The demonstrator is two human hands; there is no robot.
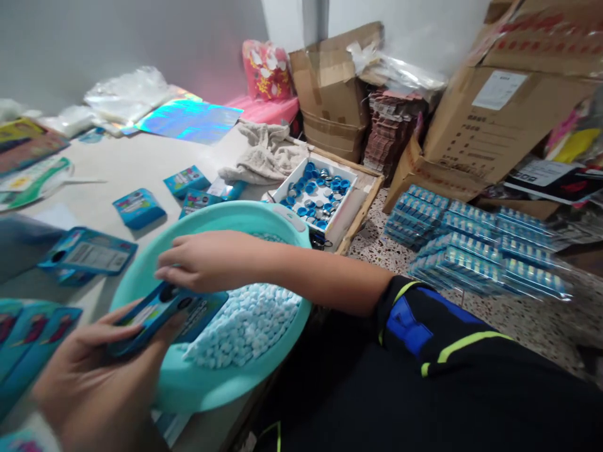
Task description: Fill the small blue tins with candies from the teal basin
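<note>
A pale tabletop [132,160], bordered on the right by a wooden edge [362,216], is backed by a plain grey wall [141,44], tinted pink in one patch. Lower right, a pale floor [377,248] is flecked with dark specks.

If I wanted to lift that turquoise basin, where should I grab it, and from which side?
Probably by the rim of the basin, reaching from outside: one hold at the grey grip-like patch on its far-right edge, the other on the near-left rim opposite. It is wide and rounded, with pale blue pellets heaped inside, so a one-sided lift might spill them.
</note>
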